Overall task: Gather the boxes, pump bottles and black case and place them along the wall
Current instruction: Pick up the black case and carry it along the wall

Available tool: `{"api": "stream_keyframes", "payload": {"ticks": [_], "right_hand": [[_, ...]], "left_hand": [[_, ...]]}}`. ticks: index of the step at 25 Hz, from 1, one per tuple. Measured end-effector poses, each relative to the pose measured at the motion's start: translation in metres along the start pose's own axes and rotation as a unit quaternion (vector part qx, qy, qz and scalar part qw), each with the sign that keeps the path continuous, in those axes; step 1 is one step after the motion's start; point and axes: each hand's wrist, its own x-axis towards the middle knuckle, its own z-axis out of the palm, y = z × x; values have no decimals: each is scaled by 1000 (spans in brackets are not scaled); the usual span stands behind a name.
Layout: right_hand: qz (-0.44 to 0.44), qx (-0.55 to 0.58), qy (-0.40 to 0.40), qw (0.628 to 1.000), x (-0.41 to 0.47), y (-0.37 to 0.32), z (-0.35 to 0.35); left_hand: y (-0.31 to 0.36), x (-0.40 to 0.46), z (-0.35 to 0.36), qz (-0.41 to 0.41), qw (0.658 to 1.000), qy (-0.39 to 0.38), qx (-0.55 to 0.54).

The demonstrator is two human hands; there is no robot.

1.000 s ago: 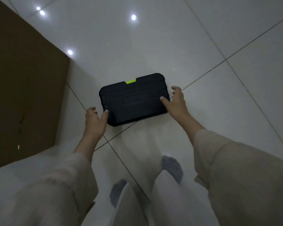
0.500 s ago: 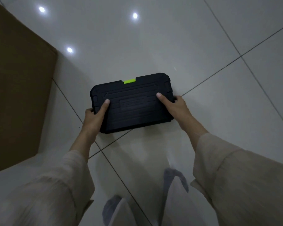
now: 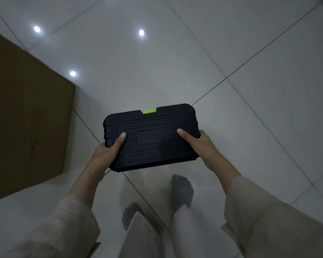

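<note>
White tiled floor (image 3: 175, 62) fills the view; a big cardboard box (image 3: 26, 118) stands at left. The black case (image 3: 150, 136) is held flat above the floor — apparently clear of it — left hand (image 3: 108, 151) and right hand (image 3: 198, 144) gripping its ends, thumbs on top.

Indoor room, I guess home: glossy pale tiled floor (image 3: 194, 62) mirroring ceiling spotlights, big cardboard box (image 3: 26, 118) at left, socked feet.
</note>
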Motion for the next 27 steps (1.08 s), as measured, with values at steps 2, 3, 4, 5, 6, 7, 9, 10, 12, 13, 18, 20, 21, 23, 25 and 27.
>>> {"api": "stream_keyframes", "payload": {"ticks": [2, 3, 4, 5, 6, 7, 9, 10, 12, 13, 18, 20, 21, 23, 25, 27], "right_hand": [[-20, 33, 22, 999, -49, -26, -24], [-35, 58, 32, 997, -75, -39, -37], [-54, 84, 48, 994, -105, -54, -52], [-72, 105, 67, 990, -134, -68, -65], [-94, 123, 87, 984, -164, -82, -77], [-118, 139, 110, 977, -195, -97, -89], [-164, 174, 153, 959, -262, -122, -115], [-189, 189, 171, 948, -296, -132, -127], [-246, 202, 201, 926, -362, -147, -153], [-271, 203, 212, 917, -393, -150, -166], [-339, 184, 278, 879, -535, -135, -227], [-342, 198, 309, 865, -584, -107, -251], [-339, 207, 319, 860, -605, -91, -261], [-330, 226, 340, 851, -644, -54, -282], [-323, 238, 363, 841, -682, -13, -304], [-321, 249, 384, 829, -715, 27, -323]], "left_hand": [[34, -43, 3, 40, 999, -1, -5], [54, -68, 5, 67, 998, -5, -8], [77, -95, 5, 95, 995, -11, -11], [99, -121, 5, 120, 993, -18, -14], [121, -147, 3, 143, 989, -27, -19], [145, -175, 2, 166, 985, -38, -21], [188, -237, 1, 214, 975, -61, -3], [208, -268, 1, 243, 967, -71, 6], [241, -331, 5, 311, 946, -85, 18], [253, -363, 8, 344, 934, -96, 22], [269, -507, 36, 445, 875, -184, 47], [258, -555, 56, 455, 858, -226, 71], [250, -576, 67, 457, 852, -243, 80], [229, -618, 91, 466, 834, -278, 98], [203, -660, 119, 478, 816, -305, 115], [176, -694, 148, 486, 799, -332, 124]]}}
